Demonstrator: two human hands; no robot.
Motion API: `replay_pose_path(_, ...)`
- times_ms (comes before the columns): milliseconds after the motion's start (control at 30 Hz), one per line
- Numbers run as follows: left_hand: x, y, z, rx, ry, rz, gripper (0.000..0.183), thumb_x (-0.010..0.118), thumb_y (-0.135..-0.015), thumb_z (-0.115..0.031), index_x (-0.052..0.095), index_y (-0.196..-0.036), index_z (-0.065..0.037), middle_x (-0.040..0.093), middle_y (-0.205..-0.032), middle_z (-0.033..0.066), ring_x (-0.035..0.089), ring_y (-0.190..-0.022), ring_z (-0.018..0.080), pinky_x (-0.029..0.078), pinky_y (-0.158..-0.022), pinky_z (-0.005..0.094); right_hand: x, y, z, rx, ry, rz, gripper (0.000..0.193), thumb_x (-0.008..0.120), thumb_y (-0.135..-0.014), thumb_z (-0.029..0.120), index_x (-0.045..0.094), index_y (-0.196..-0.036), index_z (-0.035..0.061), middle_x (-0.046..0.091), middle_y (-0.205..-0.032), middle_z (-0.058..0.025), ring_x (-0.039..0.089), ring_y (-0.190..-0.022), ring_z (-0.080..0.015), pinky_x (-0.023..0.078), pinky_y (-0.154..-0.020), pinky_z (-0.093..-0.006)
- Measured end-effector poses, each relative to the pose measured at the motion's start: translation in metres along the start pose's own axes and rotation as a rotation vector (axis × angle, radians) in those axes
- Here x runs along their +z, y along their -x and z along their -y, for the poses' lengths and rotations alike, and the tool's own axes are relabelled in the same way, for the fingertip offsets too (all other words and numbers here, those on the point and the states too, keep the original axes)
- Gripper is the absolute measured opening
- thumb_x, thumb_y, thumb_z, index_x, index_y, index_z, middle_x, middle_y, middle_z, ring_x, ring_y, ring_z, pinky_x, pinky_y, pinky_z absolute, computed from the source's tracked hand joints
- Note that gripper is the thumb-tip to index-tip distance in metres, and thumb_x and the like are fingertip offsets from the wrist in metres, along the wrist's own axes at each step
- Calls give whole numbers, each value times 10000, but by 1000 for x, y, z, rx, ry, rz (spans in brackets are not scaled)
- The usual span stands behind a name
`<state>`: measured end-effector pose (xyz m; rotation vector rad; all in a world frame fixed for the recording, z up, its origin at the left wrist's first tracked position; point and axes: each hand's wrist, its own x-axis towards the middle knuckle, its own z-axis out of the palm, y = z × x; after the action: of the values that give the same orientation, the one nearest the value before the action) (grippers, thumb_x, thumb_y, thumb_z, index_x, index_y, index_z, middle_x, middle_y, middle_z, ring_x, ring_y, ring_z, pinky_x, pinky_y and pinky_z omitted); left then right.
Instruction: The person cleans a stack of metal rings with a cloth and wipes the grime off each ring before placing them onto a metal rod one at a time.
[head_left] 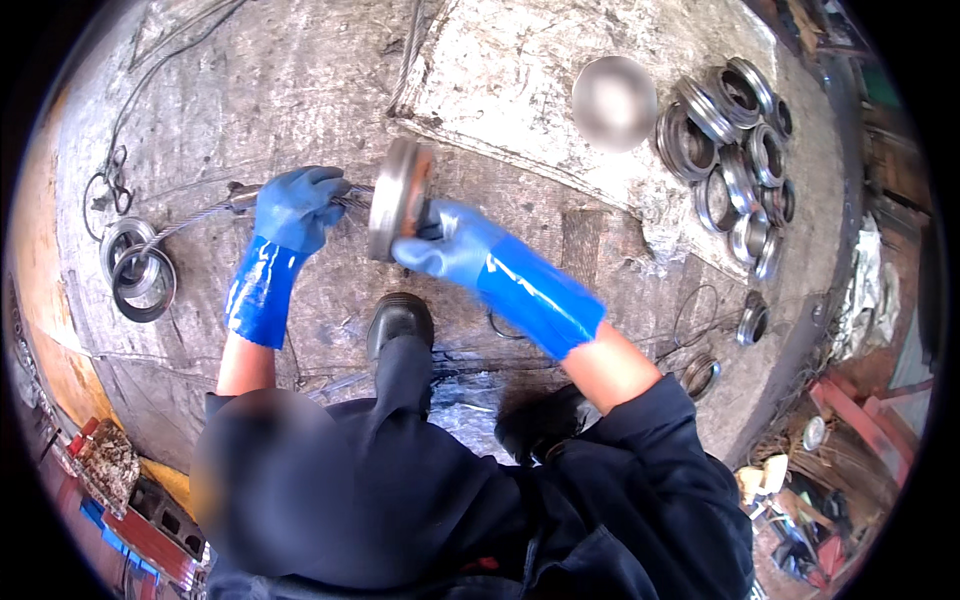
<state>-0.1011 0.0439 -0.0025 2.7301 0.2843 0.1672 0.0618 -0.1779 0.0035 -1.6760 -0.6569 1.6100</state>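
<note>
My left hand (292,208), in a blue rubber glove, is closed round a steel wire rope (195,217). The rope's end, with a thicker sleeve-like part (242,196), shows just left of the fist. Blue-gloved too, my right hand (455,245) grips a thick metal ring (392,205) by its lower right side; the ring stands on edge and is smeared by motion. The rope's frayed-looking part (358,196) reaches from my left fist toward the ring; whether it passes through the ring I cannot tell. At the far left, the rope runs through two metal rings (144,290) lying on the floor.
A heap of metal rings (740,160) lies at the right on a pale sheet (520,90). Two more rings (702,376) sit lower right near a thin wire loop (695,315). My boot (400,322) stands below my hands. Scrap and red metal parts (870,430) crowd the right edge.
</note>
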Motion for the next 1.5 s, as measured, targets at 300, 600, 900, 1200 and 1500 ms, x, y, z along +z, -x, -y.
replay_pose_path(300,0,-22,-60,-855,1168,57,862,790,-821,-354,411,-1477,57,626,-1296,220,649,-1137,305,553,-948,390,-20,24,-7,-53,959,-295,718,815,-779,407,533,-1381,136,638,-1332,-132,642,-1143,-370,519,-962,-485)
replay_pose_path(600,2,-44,-81,-804,806,180,926,832,-690,-397,497,-1402,90,707,-1145,245,712,-1035,346,563,-897,384,-5,5,-21,18,1023,-349,227,669,-854,295,698,-989,115,715,-963,-178,700,-878,-387,561,-770,-501)
replay_pose_path(900,-83,3,-72,-1130,1257,-30,635,804,-792,-57,531,-1347,87,696,-1090,164,714,-914,229,603,-773,263,-40,24,-19,68,1256,-325,285,703,-829,299,686,-1043,112,705,-1045,-182,719,-932,-389,567,-785,-545)
replay_pose_path(1200,-139,164,136,-1092,670,-200,700,860,-803,-180,519,-1361,68,679,-1209,171,690,-1051,271,579,-939,352,-60,44,-34,-252,1311,-315,225,703,-781,244,640,-966,132,685,-952,-141,701,-829,-350,572,-701,-513)
replay_pose_path(1500,-179,150,149,-1084,340,-596,378,618,-989,-267,634,-1259,-3,679,-1017,91,627,-909,191,513,-829,360,-78,8,-40,-213,1222,-292,174,643,-843,229,684,-991,148,722,-956,-80,727,-798,-333,567,-653,-526)
